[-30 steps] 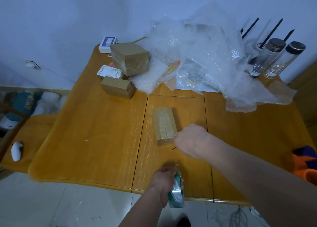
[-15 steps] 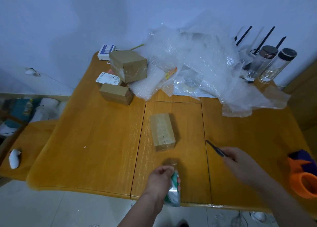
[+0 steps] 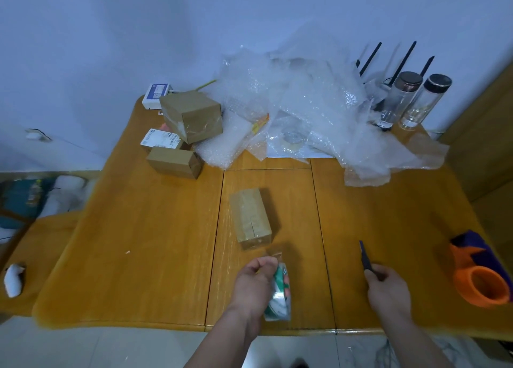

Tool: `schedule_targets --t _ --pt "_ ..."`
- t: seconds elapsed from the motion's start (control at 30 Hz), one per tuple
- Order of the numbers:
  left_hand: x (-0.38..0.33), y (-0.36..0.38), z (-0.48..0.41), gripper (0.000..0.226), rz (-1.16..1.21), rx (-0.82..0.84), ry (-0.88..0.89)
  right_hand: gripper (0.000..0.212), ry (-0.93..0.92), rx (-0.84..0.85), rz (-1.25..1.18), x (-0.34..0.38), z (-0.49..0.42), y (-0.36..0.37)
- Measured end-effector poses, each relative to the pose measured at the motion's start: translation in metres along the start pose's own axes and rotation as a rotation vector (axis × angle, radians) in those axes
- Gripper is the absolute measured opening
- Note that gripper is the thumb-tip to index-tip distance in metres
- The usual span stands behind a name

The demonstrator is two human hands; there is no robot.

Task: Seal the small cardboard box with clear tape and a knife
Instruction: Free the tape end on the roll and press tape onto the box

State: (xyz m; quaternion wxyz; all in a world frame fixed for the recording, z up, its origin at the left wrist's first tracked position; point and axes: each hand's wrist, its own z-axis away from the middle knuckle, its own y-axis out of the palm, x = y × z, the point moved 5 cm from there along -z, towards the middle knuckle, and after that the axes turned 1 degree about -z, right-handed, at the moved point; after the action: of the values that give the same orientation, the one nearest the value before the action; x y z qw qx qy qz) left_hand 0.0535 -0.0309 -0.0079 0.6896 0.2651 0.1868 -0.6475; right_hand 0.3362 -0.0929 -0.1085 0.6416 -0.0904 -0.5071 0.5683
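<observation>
The small cardboard box (image 3: 251,218) lies flat on the middle of the wooden table (image 3: 144,242), glossy clear tape running along its top. Just below it, my left hand (image 3: 254,284) grips the clear tape roll (image 3: 279,294), which has a green and white core, near the table's front edge. A short loose end of tape (image 3: 275,252) sticks up from the roll, apart from the box. To the right, my right hand (image 3: 387,291) holds a thin dark knife (image 3: 366,259), its blade pointing up and away from the box.
Two more taped cardboard boxes (image 3: 191,116) (image 3: 174,162) and a labelled packet (image 3: 159,139) sit at the back left. A heap of bubble wrap (image 3: 299,112) fills the back middle, two glass bottles (image 3: 410,101) behind it. An orange tape dispenser (image 3: 480,281) stands at the right edge.
My right hand pulled the knife away from the box's near end and drew back to the right. The tape between roll and box is severed; my left hand kept the roll.
</observation>
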Motion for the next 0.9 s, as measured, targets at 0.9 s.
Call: schedule_targets --t 0.9 --pt "-0.144 0.028 0.109 0.020 -0.064 0.164 0.496 0.036 -0.949 0.459 -0.015 0.294 0.205 -0.115"
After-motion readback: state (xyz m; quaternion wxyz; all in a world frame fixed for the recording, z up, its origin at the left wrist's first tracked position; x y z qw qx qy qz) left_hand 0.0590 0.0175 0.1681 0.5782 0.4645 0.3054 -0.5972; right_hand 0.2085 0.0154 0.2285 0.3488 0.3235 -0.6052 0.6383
